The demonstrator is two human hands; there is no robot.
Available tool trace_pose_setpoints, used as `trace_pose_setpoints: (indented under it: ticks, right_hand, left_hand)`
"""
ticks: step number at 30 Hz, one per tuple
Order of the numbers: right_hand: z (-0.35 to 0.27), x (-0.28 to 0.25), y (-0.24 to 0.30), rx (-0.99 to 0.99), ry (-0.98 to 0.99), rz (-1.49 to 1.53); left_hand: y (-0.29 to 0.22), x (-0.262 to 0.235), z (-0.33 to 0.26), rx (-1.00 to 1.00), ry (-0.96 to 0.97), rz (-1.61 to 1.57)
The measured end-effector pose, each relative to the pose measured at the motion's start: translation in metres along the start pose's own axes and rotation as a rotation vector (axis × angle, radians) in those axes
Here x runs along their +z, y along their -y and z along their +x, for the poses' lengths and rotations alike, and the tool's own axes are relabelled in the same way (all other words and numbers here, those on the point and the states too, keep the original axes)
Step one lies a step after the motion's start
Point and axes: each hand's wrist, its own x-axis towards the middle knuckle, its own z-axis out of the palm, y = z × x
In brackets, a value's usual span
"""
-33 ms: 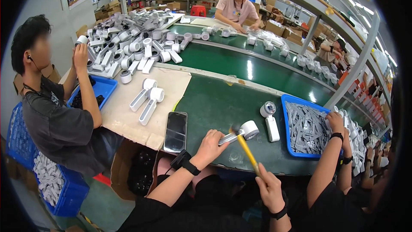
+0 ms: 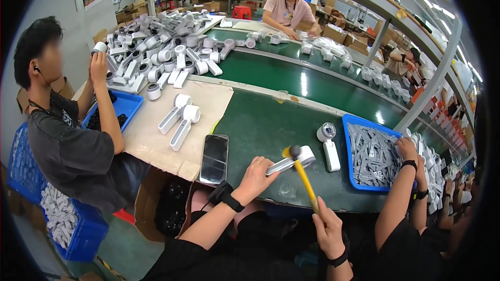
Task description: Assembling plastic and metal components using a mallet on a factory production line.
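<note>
My left hand [image 2: 255, 179] is closed around the handle end of a white and grey device [image 2: 304, 159] with a round head, which looks like a handheld fan. The fan lies over the green table. In my right hand [image 2: 328, 231] is a small mallet [image 2: 304, 177] with a yellow handle and a black and yellow head. The mallet head is over the fan, near where its handle meets the round head; whether they touch I cannot tell. Another fan [image 2: 330, 148] lies to the right, and a dark phone [image 2: 214, 158] lies left of my left hand.
A blue tray [image 2: 351, 177] of grey strips stands at right, with a co-worker's hand [image 2: 406, 148] in it. Two fans [image 2: 183, 125] lie on cardboard [image 2: 208, 99]; a large pile [image 2: 161, 54] is behind. At left, a person [image 2: 73, 119] holds a part. A green conveyor [image 2: 281, 78] runs beyond.
The mallet head has shifted slightly up and to the right over the fan. My left hand stays on the fan's handle.
</note>
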Motion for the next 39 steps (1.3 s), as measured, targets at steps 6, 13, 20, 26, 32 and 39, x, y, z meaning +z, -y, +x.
trace_pose_setpoints:
  ticks: [6, 13, 20, 26, 32, 39]
  right_hand:
    - [0.008, 0.005, -0.021, 0.046, 0.103, -0.05]
    - [0.01, 0.014, -0.025, -0.085, 0.158, -0.011]
    - [0.002, 0.016, -0.02, 0.005, 0.146, 0.042]
    - [-0.002, 0.007, 0.002, 0.118, 0.141, 0.19]
    - [0.007, 0.009, 0.0, -0.005, 0.231, 0.03]
    - [0.008, 0.014, -0.019, -0.177, 0.145, -0.087]
  left_hand:
    - [-0.012, 0.001, -0.013, -0.092, -0.116, 0.15]
    - [-0.008, 0.001, -0.027, -0.19, -0.113, 0.177]
    - [-0.008, -0.003, -0.026, -0.247, -0.087, 0.195]
    - [-0.012, -0.007, -0.025, -0.27, -0.062, 0.156]
    - [-0.003, -0.003, -0.027, -0.243, -0.069, 0.231]
    - [-0.008, -0.004, -0.023, -0.239, -0.105, 0.173]
